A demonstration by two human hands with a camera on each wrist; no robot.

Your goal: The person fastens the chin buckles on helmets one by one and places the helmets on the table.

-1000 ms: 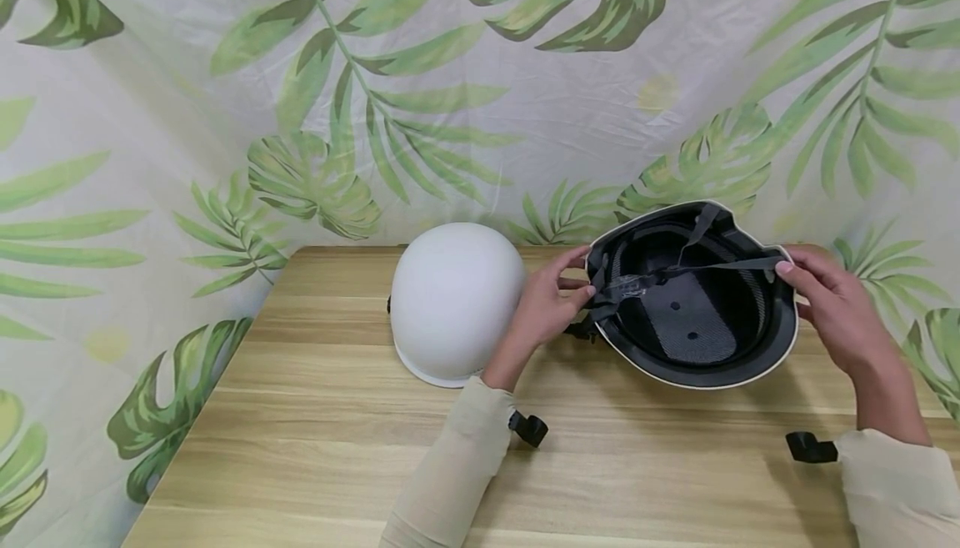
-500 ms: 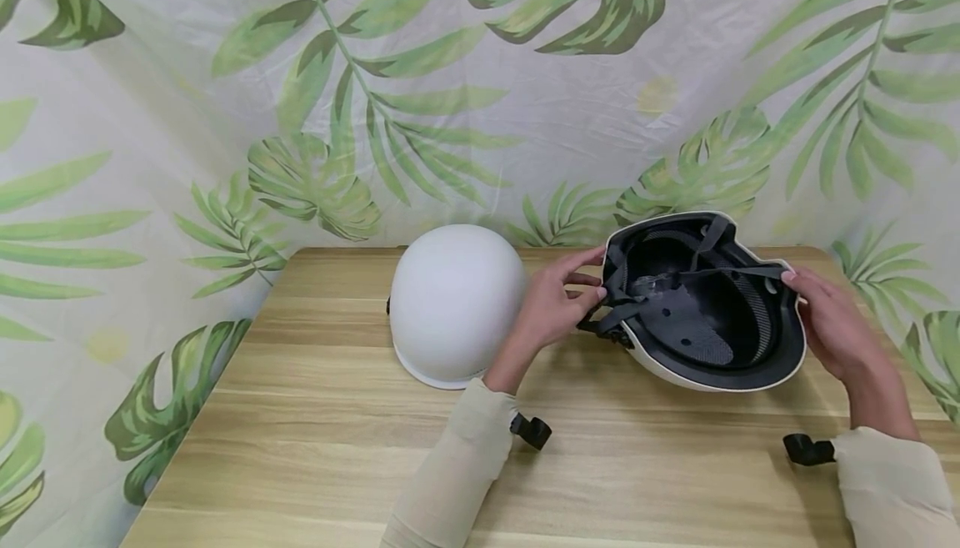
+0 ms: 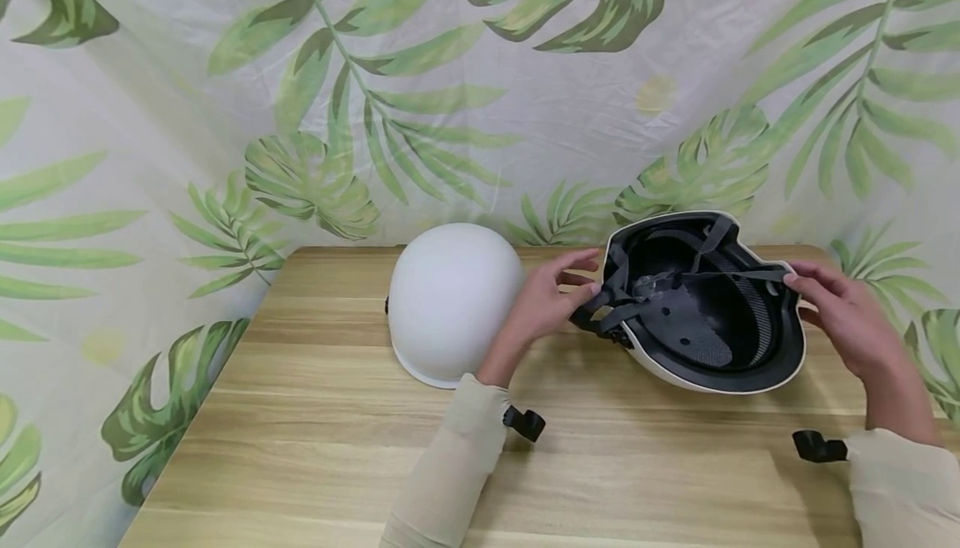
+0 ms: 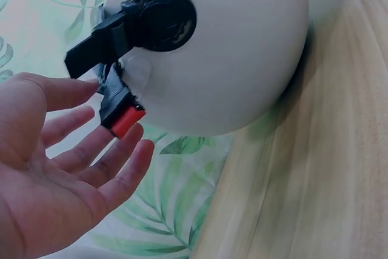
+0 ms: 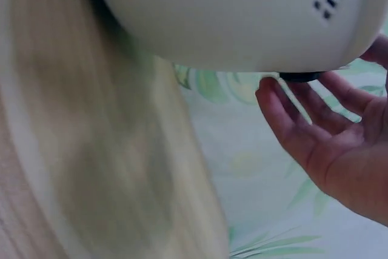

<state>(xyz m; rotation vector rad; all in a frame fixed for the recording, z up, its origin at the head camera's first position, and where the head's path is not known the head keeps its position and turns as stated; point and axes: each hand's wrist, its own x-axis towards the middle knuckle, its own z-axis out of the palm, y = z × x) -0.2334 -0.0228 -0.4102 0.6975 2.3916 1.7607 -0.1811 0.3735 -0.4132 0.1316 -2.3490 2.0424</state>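
An upturned white helmet (image 3: 720,379) rests at the right on the wooden table, its black padded inside and grey straps facing up. My right hand (image 3: 847,314) is at its right rim, thumb over the edge and fingers behind the shell. By the left rim is my left hand (image 3: 551,296), fingers spread and loosely bent, thumb tip right at the strap. In the left wrist view, a black buckle with a red tab (image 4: 126,118) hangs beside those fingers, under a round black pivot (image 4: 167,19) on the shell.
A second white helmet (image 3: 453,306) stands dome up just left of my left forearm. The wooden table (image 3: 315,448) meets a leaf-print cloth (image 3: 450,114) behind its far edge. Black camera mounts (image 3: 525,423) jut from both sleeves.
The upturned helmet has shifted a little right and tilted over, then come to rest. My left hand has drawn slightly back from its rim; the right hand has moved slightly outward.
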